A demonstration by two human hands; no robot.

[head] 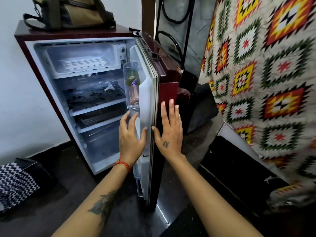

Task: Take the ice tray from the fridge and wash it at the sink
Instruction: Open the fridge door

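Observation:
A small maroon fridge (pixel 22 47) stands open against the white wall. A white ice tray (pixel 85 64) lies flat in the freezer box at the top. The door (pixel 148 103) swings out to the right, edge-on to me. My left hand (pixel 130 136) rests with spread fingers on the door's inner white lining, below a clear door bin. My right hand (pixel 169 129) lies flat and open on the door's maroon outer face. Neither hand holds anything. The sink is not in view.
A tan bag (pixel 68 11) sits on top of the fridge. Shelves below the freezer hold a patterned glass shelf (pixel 95 97) and a dark basket (pixel 95 118). A patterned blanket (pixel 266 79) hangs at right. A zigzag cloth (pixel 15 182) lies on the dark floor at left.

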